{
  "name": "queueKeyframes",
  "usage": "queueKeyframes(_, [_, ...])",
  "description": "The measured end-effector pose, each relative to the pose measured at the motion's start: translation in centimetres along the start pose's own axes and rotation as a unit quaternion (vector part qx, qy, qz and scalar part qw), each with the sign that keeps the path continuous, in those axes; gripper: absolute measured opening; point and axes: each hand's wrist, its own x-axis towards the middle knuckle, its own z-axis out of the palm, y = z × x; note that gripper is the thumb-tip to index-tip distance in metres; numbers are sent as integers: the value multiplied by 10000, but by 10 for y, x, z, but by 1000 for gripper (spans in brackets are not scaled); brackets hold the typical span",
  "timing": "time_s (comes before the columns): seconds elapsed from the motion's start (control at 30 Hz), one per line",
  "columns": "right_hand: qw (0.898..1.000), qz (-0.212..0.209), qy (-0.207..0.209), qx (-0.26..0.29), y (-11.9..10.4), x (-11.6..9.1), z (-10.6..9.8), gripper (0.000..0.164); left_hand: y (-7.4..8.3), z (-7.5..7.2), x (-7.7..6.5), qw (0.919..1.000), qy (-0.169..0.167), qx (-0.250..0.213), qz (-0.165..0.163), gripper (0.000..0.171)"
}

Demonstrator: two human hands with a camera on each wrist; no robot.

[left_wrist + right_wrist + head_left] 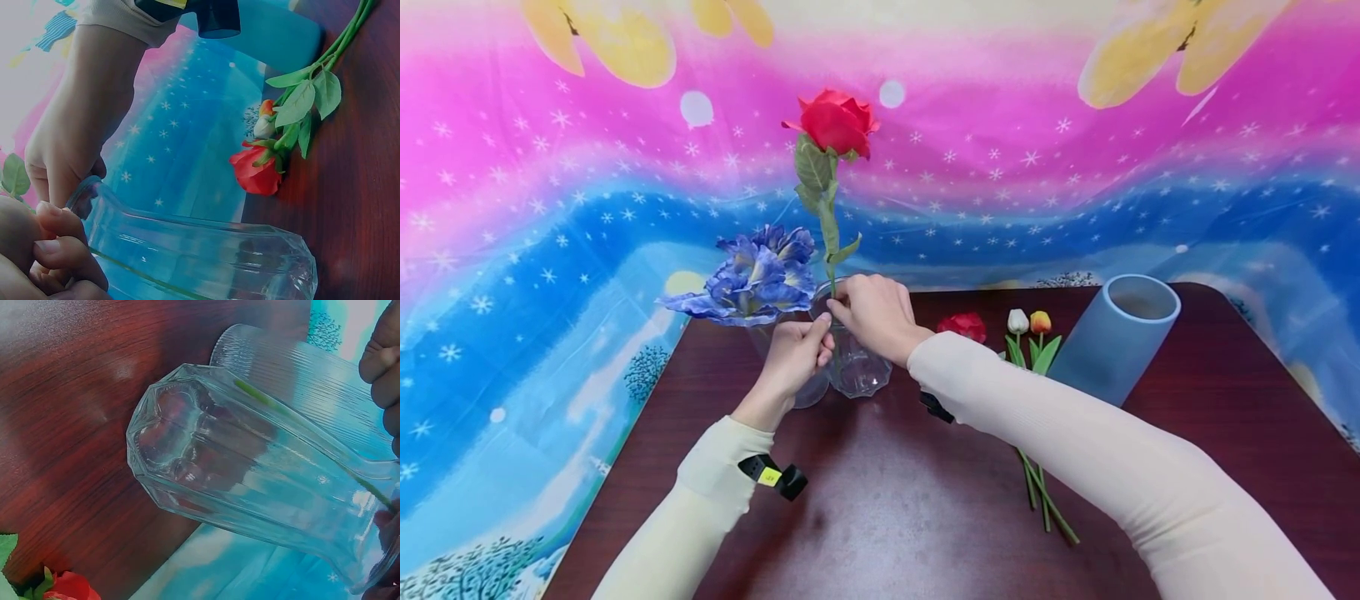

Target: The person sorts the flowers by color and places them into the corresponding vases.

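Right hand (876, 312) pinches the stem (832, 282) of a red rose (835, 123) between thumb and fingers, at the mouth of a clear faceted vase (861, 375) in the middle of the frame. The rose's bloom stands upright above the hands, in the upper middle, with green leaves down its stem; the lower stem runs inside the glass, as the right wrist view shows.

Left hand (793, 354) sits just lower and to the left, fingers curled and thumb laid against them, close beside the vase's mouth; whether anything is held there cannot be told. Behind it, left of centre, blue flowers (760, 279) spread above a ribbed clear vase (811, 393), just beside the faceted one.

Right of centre, a red flower (962, 327), a white tulip (1017, 321) and a yellow-orange tulip (1040, 322) lie on the dark wooden table (880, 508), their stems partly hidden by the right sleeve (1045, 425). Farther right stands a tall blue vase (1105, 350). A pink and blue cloth (1000, 125) fills the background.
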Motion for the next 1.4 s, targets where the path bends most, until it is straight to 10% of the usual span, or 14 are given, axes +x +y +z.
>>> queueKeyframes(1.4, [9955, -111, 409, 843, 12, -10, -25, 19, -1, 2, -2, 9999, 91, -18, 49, 50])
